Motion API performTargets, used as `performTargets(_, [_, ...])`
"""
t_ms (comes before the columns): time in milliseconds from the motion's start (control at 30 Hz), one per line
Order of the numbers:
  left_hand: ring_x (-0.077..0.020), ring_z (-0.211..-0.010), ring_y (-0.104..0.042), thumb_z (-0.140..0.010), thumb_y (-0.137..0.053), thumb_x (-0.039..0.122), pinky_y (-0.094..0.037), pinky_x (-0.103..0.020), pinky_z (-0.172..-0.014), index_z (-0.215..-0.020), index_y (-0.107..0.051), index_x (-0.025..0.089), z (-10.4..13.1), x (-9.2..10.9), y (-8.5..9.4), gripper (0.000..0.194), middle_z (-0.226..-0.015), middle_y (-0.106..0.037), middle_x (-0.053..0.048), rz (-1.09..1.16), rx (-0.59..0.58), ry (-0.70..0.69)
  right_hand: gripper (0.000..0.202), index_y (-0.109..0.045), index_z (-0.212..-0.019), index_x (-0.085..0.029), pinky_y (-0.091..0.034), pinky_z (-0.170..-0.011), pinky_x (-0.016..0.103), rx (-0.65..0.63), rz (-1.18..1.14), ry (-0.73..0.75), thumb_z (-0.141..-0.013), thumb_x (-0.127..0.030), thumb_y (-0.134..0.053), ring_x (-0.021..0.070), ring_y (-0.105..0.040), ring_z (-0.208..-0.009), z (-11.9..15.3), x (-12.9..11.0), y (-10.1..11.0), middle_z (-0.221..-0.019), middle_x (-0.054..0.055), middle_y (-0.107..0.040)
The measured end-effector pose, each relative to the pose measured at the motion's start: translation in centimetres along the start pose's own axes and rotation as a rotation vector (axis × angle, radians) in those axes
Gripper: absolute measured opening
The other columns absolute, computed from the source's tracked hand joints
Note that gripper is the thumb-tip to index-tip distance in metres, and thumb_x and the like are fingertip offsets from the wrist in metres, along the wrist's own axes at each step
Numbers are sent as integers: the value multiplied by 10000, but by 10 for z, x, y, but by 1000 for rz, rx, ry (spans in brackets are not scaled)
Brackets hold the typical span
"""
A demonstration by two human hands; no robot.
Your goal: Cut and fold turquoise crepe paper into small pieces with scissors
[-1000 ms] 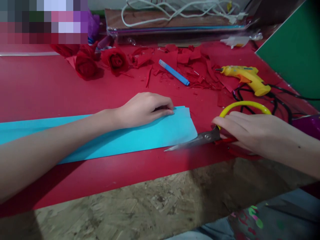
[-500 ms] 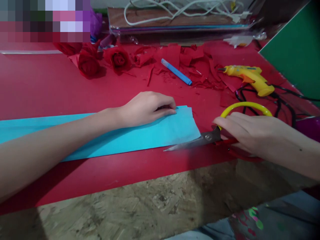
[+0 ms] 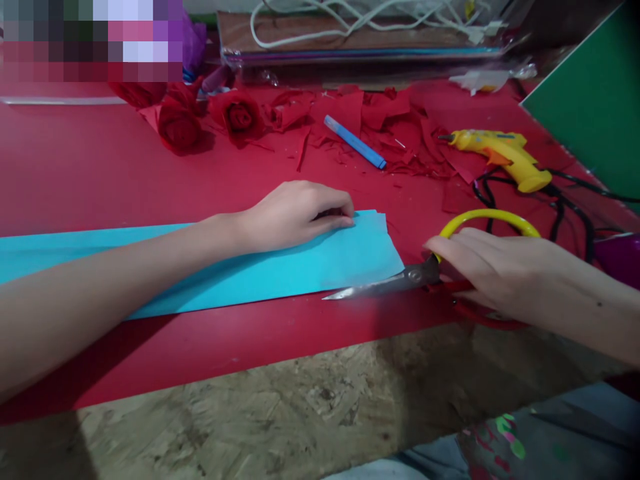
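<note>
A long folded strip of light blue paper (image 3: 320,267) lies flat across the red tabletop. My left hand (image 3: 300,210) rests on it near its right end, fingers curled closed and pressing the paper down. Closed around scissors (image 3: 370,288) is my right hand (image 3: 493,267), to the right of the strip. The scissors have one yellow and one red handle loop. Their blades lie along the strip's lower right corner, one blade tip reaching past the near edge. Part of the blades is hidden by the paper.
Behind my hands lie red paper roses (image 3: 240,115), red paper scraps (image 3: 345,110), a blue marker (image 3: 355,142) and a yellow glue gun (image 3: 505,152) with a black cord. A green board (image 3: 590,100) leans at right. Bare chipboard (image 3: 250,420) runs along the near side.
The scissors' blades have closed slightly, the yellow loop dipping a little. My left hand stays in place on the paper.
</note>
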State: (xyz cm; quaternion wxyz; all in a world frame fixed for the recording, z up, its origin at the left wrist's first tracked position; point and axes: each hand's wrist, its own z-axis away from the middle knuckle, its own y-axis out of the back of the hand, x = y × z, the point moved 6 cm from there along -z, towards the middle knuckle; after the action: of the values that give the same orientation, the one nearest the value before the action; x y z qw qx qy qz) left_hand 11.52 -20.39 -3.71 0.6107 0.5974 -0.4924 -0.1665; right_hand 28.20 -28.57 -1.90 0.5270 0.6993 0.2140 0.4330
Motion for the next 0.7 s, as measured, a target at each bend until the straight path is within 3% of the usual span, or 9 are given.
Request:
performTargets(133, [-106, -666, -585, -843, -448, 312, -383, -189, -572, -831, -597, 161, 0, 1, 1, 212, -774, -642, 0, -6, 12, -8, 281, -446, -1025, -38, -348, -418, 240, 43, 73, 91, -871, -185, -262, 161, -540, -632, -1, -4, 2, -727, 84, -565])
performTargets(367, [-105, -671, -588, -842, -447, 309, -385, -188, -573, -838, -598, 159, 0, 0, 1, 212, -778, -643, -6, -8, 12, -4, 404, -437, -1064, 13, -384, -437, 274, 14, 133, 115, -889, -230, -165, 212, -570, -729, -4, -11, 5, -851, 159, -599])
performTargets(567, [-104, -670, -587, -843, -452, 309, -386, -188, -574, -840, -598, 158, 0, 0, 1, 210, -781, -644, -7, -3, 18, -16, 498, -486, -1031, -9, -338, -450, 266, 7, 95, 78, -876, -417, -246, 196, -511, -654, -8, -9, 7, -755, 123, -538])
performTargets(700, [-103, -659, -585, -841, -453, 309, -385, -188, -569, -831, -598, 158, 0, 0, 1, 210, -774, -644, -5, -4, 23, -16, 515, -487, -1041, -7, -355, -471, 269, 0, 84, 81, -870, -436, -261, 201, -517, -680, -9, -10, 7, -780, 125, -542])
